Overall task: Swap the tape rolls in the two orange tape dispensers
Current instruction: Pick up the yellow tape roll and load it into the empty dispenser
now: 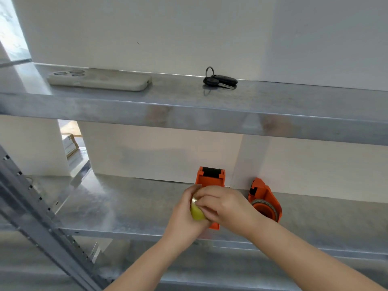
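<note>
The yellowish tape roll (197,213) sits clasped between both hands directly in front of the near orange dispenser (210,178), the left hand (184,215) cupping it and the right hand (222,203) with its fingers (206,204) curled over the top. Whether it is seated in that dispenser is hidden. To the right of that dispenser, the second orange dispenser (265,201) lies on its side on the metal shelf (126,206), a roll seemingly in it, so the swap looks barely begun.

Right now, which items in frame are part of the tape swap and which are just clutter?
Part of the job:
- near orange dispenser, under both hands
- yellowish tape roll, held by left hand, right hand on it too
- second orange dispenser, on its side to the right

Just lying about, upper shelf:
- phone
- keys
</note>
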A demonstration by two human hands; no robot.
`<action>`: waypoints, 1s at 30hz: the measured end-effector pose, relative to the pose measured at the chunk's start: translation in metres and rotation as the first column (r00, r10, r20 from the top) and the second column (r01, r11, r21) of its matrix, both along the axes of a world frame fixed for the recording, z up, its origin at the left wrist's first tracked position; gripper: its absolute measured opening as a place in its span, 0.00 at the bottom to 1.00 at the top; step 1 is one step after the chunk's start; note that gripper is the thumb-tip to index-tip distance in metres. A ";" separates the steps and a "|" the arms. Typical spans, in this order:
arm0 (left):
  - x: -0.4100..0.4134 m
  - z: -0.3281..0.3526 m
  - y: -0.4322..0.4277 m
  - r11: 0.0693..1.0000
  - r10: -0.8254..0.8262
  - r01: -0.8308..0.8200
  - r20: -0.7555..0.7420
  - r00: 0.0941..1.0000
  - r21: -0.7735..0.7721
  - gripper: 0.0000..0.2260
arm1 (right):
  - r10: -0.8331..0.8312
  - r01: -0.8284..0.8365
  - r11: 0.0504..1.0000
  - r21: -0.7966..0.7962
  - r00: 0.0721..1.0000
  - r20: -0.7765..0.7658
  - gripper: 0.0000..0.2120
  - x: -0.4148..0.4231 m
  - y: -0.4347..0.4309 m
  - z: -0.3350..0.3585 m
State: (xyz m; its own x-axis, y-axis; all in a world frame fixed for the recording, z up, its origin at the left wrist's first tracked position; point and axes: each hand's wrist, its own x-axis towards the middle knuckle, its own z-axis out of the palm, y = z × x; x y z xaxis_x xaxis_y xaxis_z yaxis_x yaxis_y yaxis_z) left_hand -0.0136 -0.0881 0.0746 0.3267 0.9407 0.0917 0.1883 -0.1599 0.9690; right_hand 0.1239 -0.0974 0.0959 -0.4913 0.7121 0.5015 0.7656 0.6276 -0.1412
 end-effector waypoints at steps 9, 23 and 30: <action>-0.015 -0.005 -0.009 0.996 -0.002 0.003 -0.006 1.000 0.095 0.32 | -0.301 0.084 0.922 -0.379 0.772 -0.561 0.05 -0.004 0.000 0.017; -0.040 -0.019 -0.029 0.987 -0.030 0.036 -0.043 0.999 0.157 0.34 | -0.605 0.251 0.760 -0.600 0.613 -0.509 0.09 0.036 0.038 0.050; -0.052 -0.018 -0.026 0.984 -0.049 0.057 -0.051 0.998 0.171 0.35 | -0.557 0.091 0.737 -0.670 0.643 -0.526 0.10 0.035 0.041 0.060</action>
State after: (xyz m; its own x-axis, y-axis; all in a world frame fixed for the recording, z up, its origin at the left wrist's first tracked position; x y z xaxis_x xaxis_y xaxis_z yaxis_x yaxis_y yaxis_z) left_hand -0.0654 -0.1137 0.0562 0.3834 0.8933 0.2345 0.2190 -0.3345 0.9166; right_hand 0.1585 -0.0559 0.1561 0.1310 0.9904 0.0442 0.4418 -0.0184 -0.8969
